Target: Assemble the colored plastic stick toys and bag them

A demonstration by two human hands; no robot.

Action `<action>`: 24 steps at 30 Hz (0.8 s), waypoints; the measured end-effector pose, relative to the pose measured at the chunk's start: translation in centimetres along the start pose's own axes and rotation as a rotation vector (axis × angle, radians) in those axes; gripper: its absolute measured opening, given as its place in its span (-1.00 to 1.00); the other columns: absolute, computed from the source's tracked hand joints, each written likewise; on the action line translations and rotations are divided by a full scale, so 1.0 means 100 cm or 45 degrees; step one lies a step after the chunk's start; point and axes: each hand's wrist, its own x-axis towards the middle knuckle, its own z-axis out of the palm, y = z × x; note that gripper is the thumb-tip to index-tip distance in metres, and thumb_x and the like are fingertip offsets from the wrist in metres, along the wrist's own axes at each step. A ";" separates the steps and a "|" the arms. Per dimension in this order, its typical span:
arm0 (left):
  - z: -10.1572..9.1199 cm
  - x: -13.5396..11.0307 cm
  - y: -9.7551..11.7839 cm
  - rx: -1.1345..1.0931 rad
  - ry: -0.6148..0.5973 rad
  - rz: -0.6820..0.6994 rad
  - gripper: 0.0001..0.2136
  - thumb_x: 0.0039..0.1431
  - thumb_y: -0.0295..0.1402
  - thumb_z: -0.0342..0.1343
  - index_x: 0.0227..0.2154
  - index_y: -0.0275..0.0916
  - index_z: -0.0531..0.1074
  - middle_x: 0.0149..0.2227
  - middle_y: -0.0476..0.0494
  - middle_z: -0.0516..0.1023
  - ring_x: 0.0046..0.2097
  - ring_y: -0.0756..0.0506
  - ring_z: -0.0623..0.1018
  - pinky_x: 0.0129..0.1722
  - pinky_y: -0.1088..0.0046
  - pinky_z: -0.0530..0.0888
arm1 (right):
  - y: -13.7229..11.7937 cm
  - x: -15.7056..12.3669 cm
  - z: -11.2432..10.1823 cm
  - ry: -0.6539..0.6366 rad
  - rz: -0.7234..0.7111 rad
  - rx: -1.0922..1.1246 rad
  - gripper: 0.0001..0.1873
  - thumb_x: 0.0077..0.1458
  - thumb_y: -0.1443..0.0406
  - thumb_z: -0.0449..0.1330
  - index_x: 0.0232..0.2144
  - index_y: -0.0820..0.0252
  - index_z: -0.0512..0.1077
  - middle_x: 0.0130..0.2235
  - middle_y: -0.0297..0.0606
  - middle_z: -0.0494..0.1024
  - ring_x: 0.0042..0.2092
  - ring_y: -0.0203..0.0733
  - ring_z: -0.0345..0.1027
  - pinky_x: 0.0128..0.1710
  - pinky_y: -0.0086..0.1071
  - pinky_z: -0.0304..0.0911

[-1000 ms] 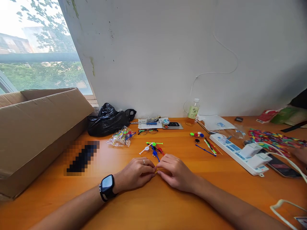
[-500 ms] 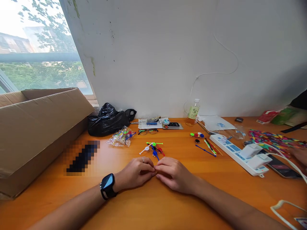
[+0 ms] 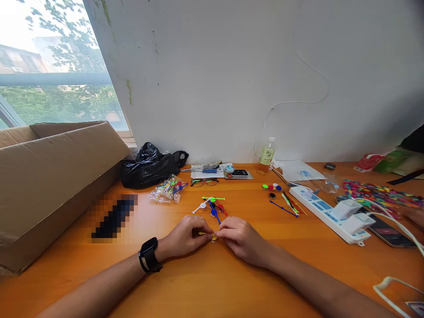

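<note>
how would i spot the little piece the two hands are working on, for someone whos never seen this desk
Start at the orange desk and find the left hand and right hand meeting near its front. Pinched between their fingertips is a small yellow stick piece. The similar coloured sticks just beyond lie loose, untouched.

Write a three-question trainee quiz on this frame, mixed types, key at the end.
1. True or false: the left hand and right hand pinch one small yellow piece between them.
2. What sits nearest beyond the hands? A) glasses B) loose coloured sticks C) bottle
3. Fill in: the left wrist wears a black ____.

Key: 1 true; 2 B; 3 watch.
</note>
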 end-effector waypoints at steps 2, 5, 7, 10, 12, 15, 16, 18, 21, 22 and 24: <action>0.000 0.000 -0.004 -0.035 0.018 -0.082 -0.79 0.32 -0.28 0.20 -0.35 -0.31 0.59 -0.41 -0.10 0.59 -0.41 -0.01 0.42 -0.38 0.50 0.36 | 0.000 0.000 0.000 -0.009 0.010 0.018 -0.69 0.33 0.47 0.11 -0.06 0.12 0.60 -0.15 -0.13 0.60 -0.12 -0.08 0.44 -0.10 -0.27 0.31; 0.000 0.000 -0.008 -0.087 -0.008 -0.156 -0.71 0.31 -0.16 0.24 -0.36 -0.32 0.58 -0.44 -0.07 0.55 -0.42 0.00 0.38 -0.41 0.52 0.34 | -0.002 0.001 -0.001 -0.035 0.022 0.040 -0.67 0.34 0.47 0.10 -0.02 0.12 0.59 -0.14 -0.13 0.58 -0.11 -0.08 0.43 -0.10 -0.28 0.31; -0.001 0.001 -0.010 -0.127 -0.040 -0.172 -0.65 0.31 -0.08 0.25 -0.35 -0.32 0.58 -0.44 -0.07 0.55 -0.42 0.01 0.38 -0.42 0.52 0.33 | -0.005 0.001 -0.004 -0.066 0.028 0.034 -0.68 0.36 0.45 0.11 -0.01 0.10 0.59 -0.13 -0.14 0.57 -0.11 -0.09 0.42 -0.10 -0.28 0.31; -0.002 0.002 -0.012 -0.176 -0.084 -0.184 -0.59 0.30 -0.01 0.25 -0.36 -0.33 0.57 -0.44 -0.08 0.55 -0.42 0.01 0.37 -0.43 0.52 0.33 | -0.009 0.003 -0.007 -0.116 0.042 0.011 -0.70 0.38 0.41 0.12 0.01 0.08 0.58 -0.12 -0.14 0.56 -0.10 -0.09 0.42 -0.10 -0.28 0.31; -0.001 0.002 -0.014 -0.194 -0.089 -0.178 -0.57 0.30 0.01 0.25 -0.37 -0.34 0.56 -0.45 -0.08 0.55 -0.43 0.01 0.37 -0.42 0.51 0.33 | -0.012 0.004 -0.009 -0.136 0.043 -0.003 -0.72 0.38 0.40 0.12 0.00 0.09 0.58 -0.12 -0.14 0.56 -0.11 -0.09 0.42 -0.09 -0.27 0.32; 0.000 0.002 -0.015 -0.205 -0.070 -0.158 -0.57 0.28 0.02 0.26 -0.38 -0.34 0.57 -0.46 -0.07 0.54 -0.42 0.01 0.37 -0.42 0.51 0.32 | -0.016 0.005 -0.010 -0.149 0.050 -0.021 -0.75 0.37 0.40 0.13 -0.06 0.12 0.59 -0.14 -0.13 0.56 -0.11 -0.08 0.42 -0.08 -0.26 0.32; 0.001 0.002 -0.015 -0.208 -0.063 -0.155 -0.57 0.27 0.02 0.27 -0.38 -0.34 0.57 -0.46 -0.06 0.53 -0.42 0.01 0.37 -0.42 0.52 0.32 | -0.017 0.005 -0.010 -0.152 0.057 -0.021 -0.76 0.37 0.39 0.13 -0.08 0.13 0.59 -0.14 -0.13 0.57 -0.11 -0.08 0.42 -0.08 -0.26 0.32; 0.001 0.002 -0.014 -0.216 -0.045 -0.162 -0.58 0.26 0.01 0.29 -0.39 -0.33 0.57 -0.47 -0.06 0.53 -0.42 0.01 0.38 -0.42 0.52 0.31 | -0.018 0.005 -0.011 -0.152 0.077 -0.001 -0.77 0.38 0.38 0.13 -0.10 0.14 0.60 -0.14 -0.14 0.57 -0.11 -0.09 0.43 -0.08 -0.27 0.33; 0.000 0.002 -0.012 -0.235 -0.006 -0.186 -0.61 0.24 -0.03 0.31 -0.37 -0.33 0.59 -0.45 -0.07 0.55 -0.42 0.01 0.39 -0.42 0.51 0.31 | -0.017 0.005 -0.013 -0.155 0.107 0.041 -0.77 0.39 0.37 0.13 -0.09 0.14 0.61 -0.13 -0.14 0.57 -0.12 -0.12 0.44 -0.09 -0.31 0.34; -0.001 0.002 -0.011 -0.241 -0.001 -0.191 -0.63 0.24 -0.04 0.31 -0.36 -0.33 0.60 -0.43 -0.07 0.56 -0.41 0.00 0.39 -0.41 0.51 0.32 | -0.017 0.004 -0.013 -0.157 0.111 0.048 -0.76 0.39 0.37 0.13 -0.09 0.14 0.61 -0.12 -0.14 0.57 -0.12 -0.13 0.44 -0.10 -0.31 0.34; -0.002 0.002 -0.010 -0.249 -0.006 -0.201 -0.67 0.25 -0.09 0.30 -0.32 -0.33 0.62 -0.40 -0.09 0.58 -0.40 0.00 0.40 -0.39 0.50 0.33 | -0.017 0.004 -0.013 -0.162 0.107 0.047 -0.76 0.39 0.36 0.14 -0.08 0.14 0.62 -0.12 -0.14 0.57 -0.12 -0.13 0.45 -0.10 -0.32 0.33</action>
